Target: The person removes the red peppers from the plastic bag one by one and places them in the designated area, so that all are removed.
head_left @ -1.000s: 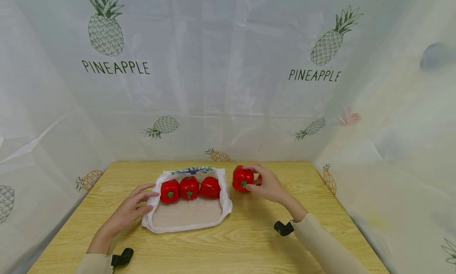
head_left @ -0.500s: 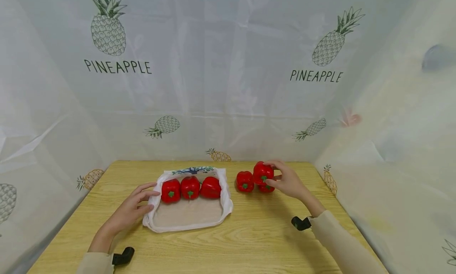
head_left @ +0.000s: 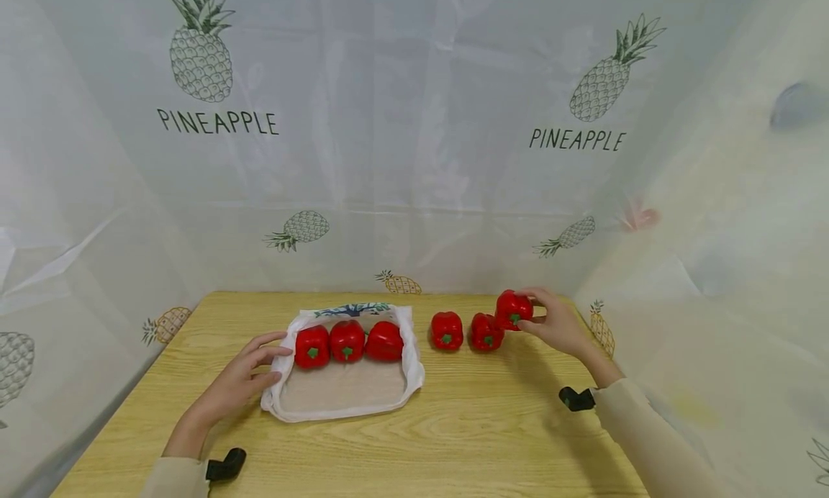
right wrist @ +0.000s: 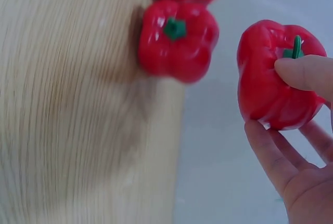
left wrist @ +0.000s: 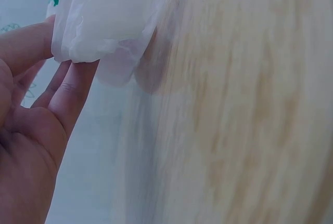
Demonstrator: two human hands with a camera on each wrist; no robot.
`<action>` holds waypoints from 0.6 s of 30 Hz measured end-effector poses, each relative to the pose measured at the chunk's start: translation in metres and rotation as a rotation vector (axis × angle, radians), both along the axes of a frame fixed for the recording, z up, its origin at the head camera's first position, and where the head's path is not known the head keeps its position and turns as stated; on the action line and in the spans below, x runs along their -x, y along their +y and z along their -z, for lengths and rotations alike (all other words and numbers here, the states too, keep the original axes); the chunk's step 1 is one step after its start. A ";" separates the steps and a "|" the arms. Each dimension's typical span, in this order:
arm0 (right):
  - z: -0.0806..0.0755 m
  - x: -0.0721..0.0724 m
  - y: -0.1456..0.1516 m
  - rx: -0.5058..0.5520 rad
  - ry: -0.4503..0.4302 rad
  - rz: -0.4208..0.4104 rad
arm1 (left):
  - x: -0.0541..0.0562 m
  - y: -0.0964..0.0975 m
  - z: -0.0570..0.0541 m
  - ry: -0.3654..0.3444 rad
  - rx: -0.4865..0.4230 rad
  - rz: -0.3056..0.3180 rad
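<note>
My right hand (head_left: pixel 558 327) grips a red bell pepper (head_left: pixel 512 309) with a green stem, raised at the back right of the table. In the right wrist view my thumb presses near the stem of the held bell pepper (right wrist: pixel 268 86), fingers on its opposite side. Two more bell peppers, a near one (head_left: pixel 486 332) and a farther-left one (head_left: pixel 447 330), stand on the wood beside it. My left hand (head_left: pixel 236 376) touches the left rim of a white cloth-lined box (head_left: pixel 343 414); cloth (left wrist: pixel 109 21) hides its fingertips in the left wrist view. Three bell peppers (head_left: pixel 347 340) stand in a row along the box's back.
The wooden table (head_left: pixel 466 440) carries the box left of centre. A pineapple-print curtain (head_left: pixel 414 160) hangs behind the table's back edge and along both sides. A blue tree print (head_left: pixel 352 310) shows on the box's back flap.
My right hand has carried the bell pepper rightward, from beside the box past the other two, which are now fully in sight. My left hand stays at the box rim.
</note>
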State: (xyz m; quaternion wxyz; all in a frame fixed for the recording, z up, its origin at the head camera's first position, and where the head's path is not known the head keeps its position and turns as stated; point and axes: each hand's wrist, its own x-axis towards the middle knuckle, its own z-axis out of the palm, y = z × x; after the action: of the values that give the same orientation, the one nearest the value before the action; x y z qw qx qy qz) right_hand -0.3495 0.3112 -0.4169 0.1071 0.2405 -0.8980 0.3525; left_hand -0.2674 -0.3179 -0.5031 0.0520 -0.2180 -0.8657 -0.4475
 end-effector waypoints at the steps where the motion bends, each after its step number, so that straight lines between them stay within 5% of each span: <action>1: 0.001 0.001 0.003 -0.007 0.004 0.008 | 0.000 0.000 0.000 -0.002 0.000 0.001; 18: 0.022 0.015 0.035 -0.045 0.000 -0.030 | 0.002 0.000 0.001 -0.002 0.008 -0.003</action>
State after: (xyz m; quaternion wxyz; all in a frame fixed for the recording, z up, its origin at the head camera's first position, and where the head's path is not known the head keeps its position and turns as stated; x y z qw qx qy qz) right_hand -0.3647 0.3459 -0.4392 0.0963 0.2563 -0.9020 0.3339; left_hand -0.2690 -0.3181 -0.5044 0.0509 -0.2166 -0.8678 -0.4444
